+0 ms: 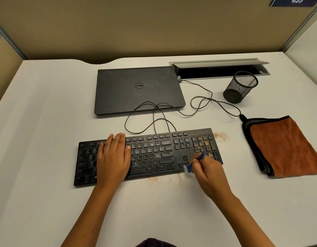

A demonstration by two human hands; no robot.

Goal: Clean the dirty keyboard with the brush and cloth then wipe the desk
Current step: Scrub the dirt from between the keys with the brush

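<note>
Keyboard (150, 154): black, full width, lying flat on the desk (47, 104) with its long axis running left to right in front of you, its cable (204, 102) looping back toward the shut laptop (138, 90). Left hand (114, 157): laid flat over the letter keys, fingers straight and together, pressing down and holding nothing; by the look of it you are steadying the board. Right hand (208, 173): fingers curled round the blue brush (195, 162), which is blurred; its head points down and left near the arrow keys at the front right corner. Crumbs (205, 147): tan grit, thickest on the number pad, just up and to the right of the brush; a patch on the desk past the back right corner of the keyboard, and more scattered on the desk along its front edge. Cloth (286, 147): orange, folded, dark-edged, lying on the desk to the right of the keyboard and apart from it, nearer your right hand than your left. Mesh cup (240, 87): behind the cloth, beside the open cable tray (218, 68). Judgement: brushing is under way and not finished; the number pad wants sweeping next, and since the grit lies beyond the brush toward the right edge, strokes along the key rows would carry it off that short end. Cloth and desk wiping not yet begun.
</note>
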